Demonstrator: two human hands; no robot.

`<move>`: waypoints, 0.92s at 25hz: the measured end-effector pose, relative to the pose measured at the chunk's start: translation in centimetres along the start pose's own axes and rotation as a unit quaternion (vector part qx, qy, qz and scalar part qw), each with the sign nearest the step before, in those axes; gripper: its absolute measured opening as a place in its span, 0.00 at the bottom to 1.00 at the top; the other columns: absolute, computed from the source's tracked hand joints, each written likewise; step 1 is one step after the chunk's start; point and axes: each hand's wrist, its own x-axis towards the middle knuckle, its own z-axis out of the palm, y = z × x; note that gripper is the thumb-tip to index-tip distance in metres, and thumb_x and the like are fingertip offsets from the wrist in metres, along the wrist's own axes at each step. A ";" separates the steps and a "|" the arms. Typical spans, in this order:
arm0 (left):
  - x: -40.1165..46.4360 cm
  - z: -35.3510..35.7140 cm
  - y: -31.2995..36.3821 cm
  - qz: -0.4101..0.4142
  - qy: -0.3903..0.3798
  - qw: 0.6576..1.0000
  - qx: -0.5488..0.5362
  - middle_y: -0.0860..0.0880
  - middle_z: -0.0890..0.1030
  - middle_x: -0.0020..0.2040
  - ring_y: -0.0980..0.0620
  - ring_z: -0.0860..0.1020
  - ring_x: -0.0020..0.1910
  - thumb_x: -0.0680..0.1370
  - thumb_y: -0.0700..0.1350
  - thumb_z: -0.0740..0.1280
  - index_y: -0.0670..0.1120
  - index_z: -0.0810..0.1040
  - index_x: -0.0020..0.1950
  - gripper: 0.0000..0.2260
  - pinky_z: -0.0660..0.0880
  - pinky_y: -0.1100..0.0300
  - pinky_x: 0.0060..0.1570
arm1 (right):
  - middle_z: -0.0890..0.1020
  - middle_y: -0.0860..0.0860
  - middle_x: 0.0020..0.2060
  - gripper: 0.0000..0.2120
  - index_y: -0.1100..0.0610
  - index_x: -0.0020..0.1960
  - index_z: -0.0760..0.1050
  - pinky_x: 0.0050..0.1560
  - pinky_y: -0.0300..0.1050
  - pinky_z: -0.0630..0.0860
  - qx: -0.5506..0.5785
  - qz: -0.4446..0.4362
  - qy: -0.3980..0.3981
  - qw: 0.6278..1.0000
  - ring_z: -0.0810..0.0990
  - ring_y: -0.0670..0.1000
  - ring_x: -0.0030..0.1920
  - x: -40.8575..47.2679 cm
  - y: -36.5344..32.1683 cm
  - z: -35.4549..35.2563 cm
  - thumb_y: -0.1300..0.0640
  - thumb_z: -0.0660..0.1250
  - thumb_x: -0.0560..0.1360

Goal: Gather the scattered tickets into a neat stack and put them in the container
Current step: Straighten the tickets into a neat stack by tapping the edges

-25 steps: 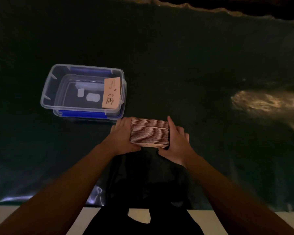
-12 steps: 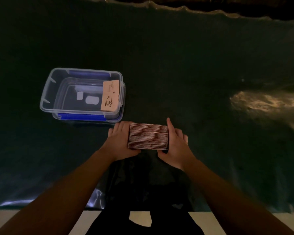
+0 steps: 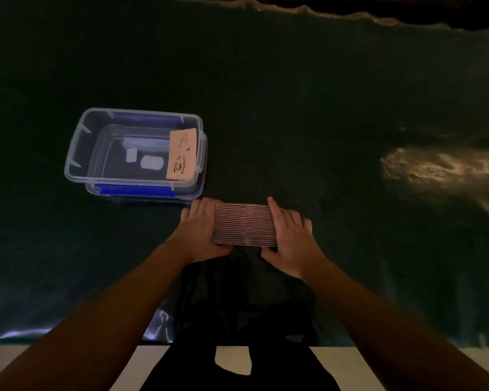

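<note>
A thick stack of pale tickets (image 3: 244, 224) stands on edge on the dark green table cover, squared between both hands. My left hand (image 3: 201, 230) presses its left end and my right hand (image 3: 290, 235) presses its right end. A clear plastic container (image 3: 81, 145) with blue clips sits just beyond and to the left of the stack. Inside it a single tan ticket (image 3: 181, 155) with a coffee-cup print leans against the right wall.
The dark green glossy cover (image 3: 294, 94) spans the whole table, with a bright light reflection (image 3: 441, 167) at the right. The table's near edge runs across the bottom, above a pale floor (image 3: 232, 359). My dark clothing shows below the hands.
The stack's edges look straighter and more even than a second ago. Both hands stay pressed on its ends in about the same place in front of the container.
</note>
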 end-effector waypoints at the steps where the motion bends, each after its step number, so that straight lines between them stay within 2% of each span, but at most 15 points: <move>1: 0.0 0.0 0.1 -0.006 -0.002 1.000 0.001 0.47 0.65 0.75 0.46 0.63 0.74 0.59 0.72 0.72 0.52 0.58 0.76 0.52 0.59 0.42 0.75 | 0.69 0.54 0.77 0.57 0.48 0.85 0.39 0.74 0.62 0.61 0.018 0.005 -0.002 1.000 0.64 0.55 0.74 0.1 0.0 0.0 0.40 0.73 0.69; 6: 0.2 0.1 0.0 -0.015 0.005 1.000 0.017 0.47 0.66 0.74 0.46 0.63 0.73 0.57 0.74 0.70 0.53 0.58 0.75 0.52 0.60 0.41 0.74 | 0.67 0.54 0.76 0.61 0.42 0.84 0.38 0.77 0.63 0.56 0.139 0.080 -0.009 0.987 0.62 0.55 0.75 0.4 -0.1 0.2 0.45 0.77 0.65; 10: 0.5 0.0 -0.2 -0.010 -0.009 0.999 0.035 0.47 0.65 0.75 0.45 0.62 0.73 0.58 0.74 0.70 0.51 0.58 0.76 0.54 0.60 0.41 0.73 | 0.67 0.51 0.76 0.52 0.48 0.82 0.52 0.77 0.60 0.58 0.132 0.061 -0.006 0.989 0.61 0.53 0.74 0.5 0.0 0.5 0.45 0.76 0.65; 14: 0.5 -0.3 0.0 -0.005 -0.017 0.999 0.033 0.45 0.65 0.75 0.44 0.63 0.73 0.58 0.74 0.69 0.50 0.58 0.76 0.54 0.59 0.41 0.73 | 0.68 0.52 0.73 0.49 0.50 0.79 0.55 0.74 0.56 0.57 0.137 0.058 -0.003 0.989 0.60 0.52 0.73 0.5 0.2 0.4 0.45 0.76 0.65; 17: 0.4 -0.5 0.1 -0.013 -0.014 1.000 -0.001 0.47 0.67 0.73 0.45 0.63 0.73 0.58 0.71 0.72 0.51 0.61 0.75 0.50 0.60 0.40 0.73 | 0.68 0.50 0.70 0.47 0.47 0.77 0.55 0.74 0.57 0.58 0.146 0.069 -0.005 0.987 0.60 0.49 0.70 0.6 0.1 0.5 0.46 0.77 0.65; 20: 0.4 -1.0 -0.2 -0.001 -0.011 0.999 -0.040 0.50 0.69 0.70 0.48 0.65 0.71 0.60 0.65 0.79 0.54 0.66 0.71 0.44 0.63 0.40 0.73 | 0.66 0.43 0.63 0.44 0.45 0.74 0.58 0.72 0.57 0.59 0.163 0.080 -0.014 0.983 0.60 0.46 0.66 0.9 -0.1 -0.1 0.47 0.77 0.63; 23: 0.0 -1.6 -0.3 0.016 0.003 0.996 -0.088 0.55 0.70 0.64 0.54 0.67 0.65 0.60 0.61 0.83 0.58 0.67 0.65 0.39 0.68 0.45 0.68 | 0.67 0.38 0.58 0.42 0.44 0.71 0.62 0.70 0.57 0.61 0.181 0.085 -0.021 0.980 0.62 0.44 0.61 1.0 -0.7 -1.4 0.47 0.76 0.61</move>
